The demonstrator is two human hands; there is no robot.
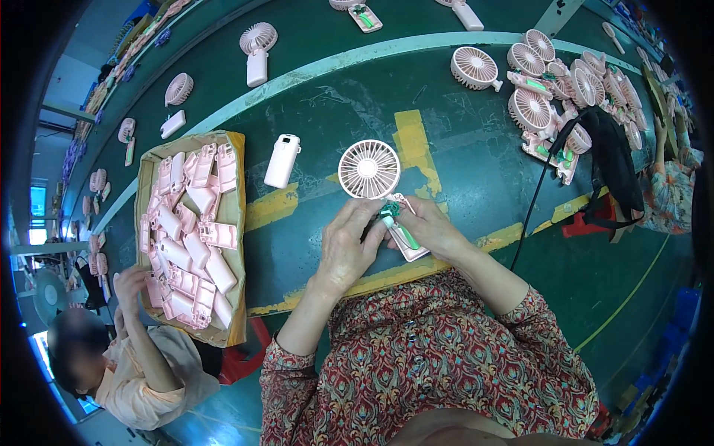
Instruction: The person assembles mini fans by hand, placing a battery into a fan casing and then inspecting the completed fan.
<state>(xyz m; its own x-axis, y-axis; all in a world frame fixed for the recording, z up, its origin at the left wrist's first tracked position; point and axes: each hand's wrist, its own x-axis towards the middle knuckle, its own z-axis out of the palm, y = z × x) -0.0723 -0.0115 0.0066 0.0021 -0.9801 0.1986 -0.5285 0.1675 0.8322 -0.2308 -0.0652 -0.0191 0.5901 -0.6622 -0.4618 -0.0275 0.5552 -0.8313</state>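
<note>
A pink handheld fan (370, 169) lies on the green table in front of me, its round grille pointing away. Its handle half (409, 245) is uncovered and shows a green circuit board and a bright green strip inside. With thumb and fingers closed, my left hand (348, 241) pinches at the circuit board near the neck. My right hand (431, 229) grips the handle from the other side. Fingers partly hide the board and wires. Left of the fan, a loose pink handle cover (282, 160) lies apart on the table.
A cardboard box (239, 245) full of pink handle covers stands at the left. Many fans (532, 110) are piled at the right, near a black bag (611, 167) with a strap. Other fans (256, 56) lie on the far belt. A co-worker (152, 364) reaches toward the box.
</note>
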